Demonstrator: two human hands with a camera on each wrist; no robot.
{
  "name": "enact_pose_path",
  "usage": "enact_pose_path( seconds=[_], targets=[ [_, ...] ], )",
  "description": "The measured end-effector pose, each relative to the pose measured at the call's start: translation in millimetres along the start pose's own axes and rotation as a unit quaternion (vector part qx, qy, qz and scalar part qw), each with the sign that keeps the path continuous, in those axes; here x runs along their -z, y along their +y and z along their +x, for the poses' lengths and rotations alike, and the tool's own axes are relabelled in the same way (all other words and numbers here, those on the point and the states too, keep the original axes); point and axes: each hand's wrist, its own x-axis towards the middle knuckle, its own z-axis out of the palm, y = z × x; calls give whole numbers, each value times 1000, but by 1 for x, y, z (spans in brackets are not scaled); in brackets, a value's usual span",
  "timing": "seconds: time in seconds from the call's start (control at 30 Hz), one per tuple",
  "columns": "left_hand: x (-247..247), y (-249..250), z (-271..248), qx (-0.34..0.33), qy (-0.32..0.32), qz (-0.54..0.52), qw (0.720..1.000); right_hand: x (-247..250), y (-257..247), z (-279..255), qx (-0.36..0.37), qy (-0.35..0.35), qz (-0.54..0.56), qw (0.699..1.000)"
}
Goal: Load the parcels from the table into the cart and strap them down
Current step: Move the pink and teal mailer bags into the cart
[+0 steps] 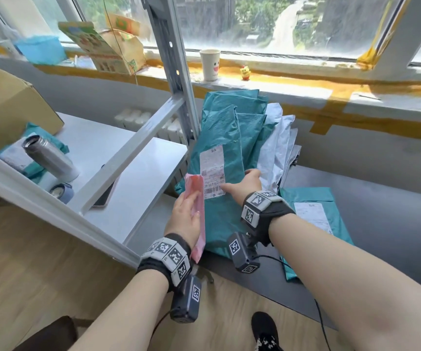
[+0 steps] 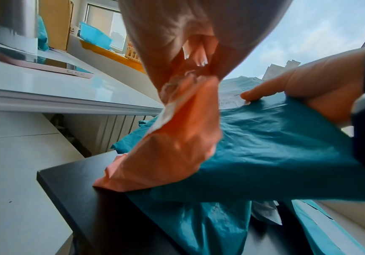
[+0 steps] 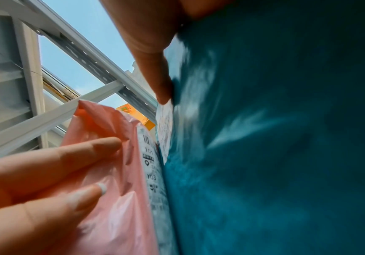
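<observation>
The left hand (image 1: pixel 185 216) is curled round a pink parcel (image 1: pixel 197 214), fingers on its outer face, the parcel held on edge against the left side of the teal stack. The right hand (image 1: pixel 245 185) is clamped on the top teal parcel (image 1: pixel 219 158): thumb pressed on the white label (image 1: pixel 213 171), fingers wrapped over the far right edge, as confirmed in the left wrist view, where the thumb (image 2: pixel 262 93) is seen on the label. Pink and teal parcels are touching, label to label, in the right wrist view. The stack of teal parcels, with white mailers (image 1: pixel 277 148) fanned out on its right, lies on the dark table (image 1: pixel 381 224), far end leaning toward the windowsill. One more teal parcel (image 1: pixel 315 211) is lying flat just right of the right wrist. A white shelf (image 1: pixel 133 163) stands to the left, carrying a steel flask (image 1: pixel 50 158), tape roll (image 1: pixel 61 192) and cardboard box (image 1: pixel 7 102). No cart or strap is seen in any view. Progress is judged as early: parcels are being gathered, most appear unloaded, strapping not yet begun. How many are already in the cart cannot be told.
</observation>
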Motion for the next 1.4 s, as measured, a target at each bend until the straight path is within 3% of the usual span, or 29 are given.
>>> enact_pose_path(
  seconds=[0.3,0.6,0.9,1.17,1.4],
  targets=[
    [-2,0,0,-3,-13,13,1000,-9,7,27,-24,-47,6,999],
    [9,23,-13,-17,28,34,999,25,23,2,19,19,91,996],
    [-21,78,-29,-118,-36,14,992,136,91,-32,-68,112,159,979],
    [-43,80,-53,-102,-89,37,990,150,167,-70,-167,186,2,968],
    [-34,74,-66,-97,-73,31,992,155,161,-79,-142,206,47,967]
  ],
)
